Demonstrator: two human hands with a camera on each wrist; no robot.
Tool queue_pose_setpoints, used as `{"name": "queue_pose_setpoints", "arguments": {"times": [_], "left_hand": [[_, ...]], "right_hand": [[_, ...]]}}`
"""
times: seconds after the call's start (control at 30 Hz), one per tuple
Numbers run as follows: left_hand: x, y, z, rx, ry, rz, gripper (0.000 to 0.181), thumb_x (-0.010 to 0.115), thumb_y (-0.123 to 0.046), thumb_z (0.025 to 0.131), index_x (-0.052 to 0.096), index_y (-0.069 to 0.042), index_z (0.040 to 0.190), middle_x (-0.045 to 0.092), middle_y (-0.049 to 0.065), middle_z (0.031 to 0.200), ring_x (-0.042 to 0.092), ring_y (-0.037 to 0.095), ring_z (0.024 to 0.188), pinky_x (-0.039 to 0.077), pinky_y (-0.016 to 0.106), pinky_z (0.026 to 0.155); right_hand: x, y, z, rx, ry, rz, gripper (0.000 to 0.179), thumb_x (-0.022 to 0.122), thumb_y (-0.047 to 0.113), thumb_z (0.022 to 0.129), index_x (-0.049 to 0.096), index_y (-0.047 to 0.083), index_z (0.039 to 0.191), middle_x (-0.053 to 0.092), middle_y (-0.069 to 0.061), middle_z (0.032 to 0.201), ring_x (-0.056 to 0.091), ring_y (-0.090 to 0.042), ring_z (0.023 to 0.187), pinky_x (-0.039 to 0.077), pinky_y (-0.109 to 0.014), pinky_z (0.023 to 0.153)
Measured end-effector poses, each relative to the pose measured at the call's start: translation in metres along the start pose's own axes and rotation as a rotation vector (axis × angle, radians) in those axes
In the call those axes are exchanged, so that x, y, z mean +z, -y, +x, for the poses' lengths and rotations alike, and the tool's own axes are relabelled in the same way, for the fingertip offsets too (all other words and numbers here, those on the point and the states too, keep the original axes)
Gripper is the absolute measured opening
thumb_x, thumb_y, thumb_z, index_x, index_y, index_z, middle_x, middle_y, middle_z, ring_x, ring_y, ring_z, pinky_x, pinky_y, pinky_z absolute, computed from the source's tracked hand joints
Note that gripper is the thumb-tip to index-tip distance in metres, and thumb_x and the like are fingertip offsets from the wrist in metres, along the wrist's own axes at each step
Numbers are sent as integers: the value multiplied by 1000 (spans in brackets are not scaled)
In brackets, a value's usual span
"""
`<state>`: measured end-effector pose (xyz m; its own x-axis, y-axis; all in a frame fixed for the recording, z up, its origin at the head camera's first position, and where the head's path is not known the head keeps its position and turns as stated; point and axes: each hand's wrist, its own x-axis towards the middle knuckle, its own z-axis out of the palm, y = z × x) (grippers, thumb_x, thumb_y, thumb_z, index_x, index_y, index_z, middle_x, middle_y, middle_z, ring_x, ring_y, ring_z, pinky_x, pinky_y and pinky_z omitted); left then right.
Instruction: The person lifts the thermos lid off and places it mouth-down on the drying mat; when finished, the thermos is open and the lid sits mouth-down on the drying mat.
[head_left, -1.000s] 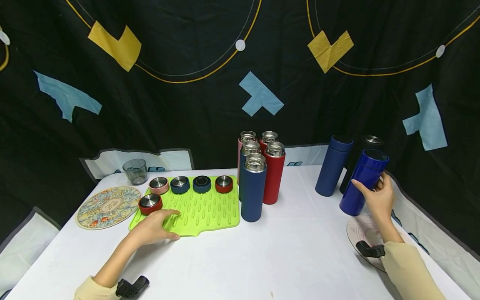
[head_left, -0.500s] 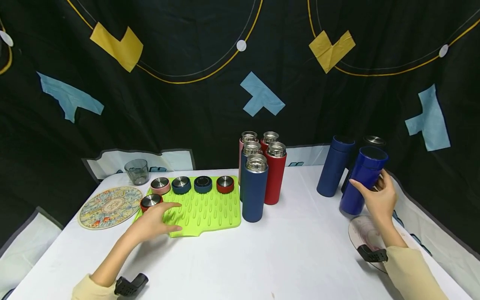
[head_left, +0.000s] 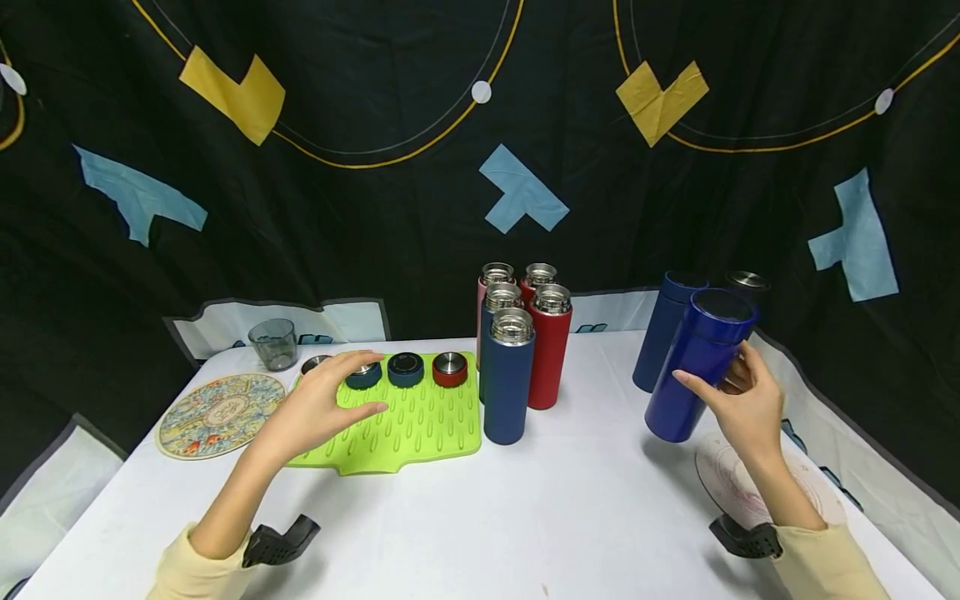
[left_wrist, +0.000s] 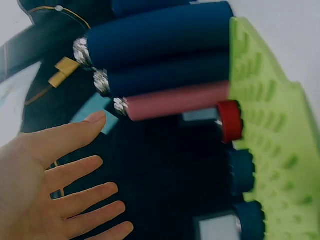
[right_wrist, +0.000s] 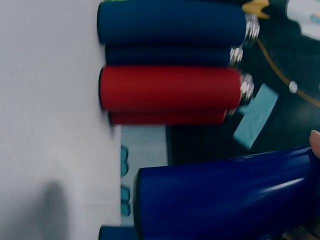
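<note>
Blue glossy bottle point(head_left: 696, 367) was tilted, gripped by right hand point(head_left: 752, 407), above table point(head_left: 585, 517). Left hand point(head_left: 318, 412), fingers spread wide, was over mat point(head_left: 423, 427).

The held flask point(head_left: 693, 375) was deep blue, the mat point(head_left: 420, 421) lime green, the disc point(head_left: 217, 417) multicoloured and patterned, the table point(head_left: 525, 517) white

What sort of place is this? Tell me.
Likely a staged demonstration set-up: a white table, a black cloth backdrop behind it, and lidless flasks standing in a cluster.
</note>
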<state>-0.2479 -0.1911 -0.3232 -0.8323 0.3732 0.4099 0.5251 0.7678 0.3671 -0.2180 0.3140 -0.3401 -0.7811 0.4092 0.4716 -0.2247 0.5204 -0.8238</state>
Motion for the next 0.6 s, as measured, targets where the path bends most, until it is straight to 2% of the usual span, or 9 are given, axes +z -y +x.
{"name": "queue_pose_setpoints", "arguments": {"times": [0.1,0.17,0.4,0.6], "left_hand": [[-1,-12,5,26,-12,-7,64,80,-28,80,54,-11,135,50,16,139,44,41,127,38,64,97],[-2,-19,7,40,-18,-15,65,80,-29,80,53,-11,136,49,15,140,42,40,129,37,64,99],[-3,-44,11,50,-46,-70,68,81,-28,79,51,-14,139,44,14,145,39,39,132,37,65,99],[-5,-59,17,84,-92,-136,72,82,-27,78,48,-18,141,40,9,149,35,35,136,36,65,100]], "right_hand": [[2,9,-9,-74,54,13,75,82,14,77,45,15,143,61,-17,125,61,2,96,49,-11,81],[6,15,-14,-119,90,27,74,82,12,77,47,13,141,63,-17,122,60,5,94,48,-10,80],[23,35,-30,-205,189,40,74,84,10,75,47,8,140,64,-18,119,59,7,95,47,-10,81],[40,51,-40,-293,271,77,75,87,8,70,51,9,137,67,-12,116,61,4,95,50,-13,81]]}}
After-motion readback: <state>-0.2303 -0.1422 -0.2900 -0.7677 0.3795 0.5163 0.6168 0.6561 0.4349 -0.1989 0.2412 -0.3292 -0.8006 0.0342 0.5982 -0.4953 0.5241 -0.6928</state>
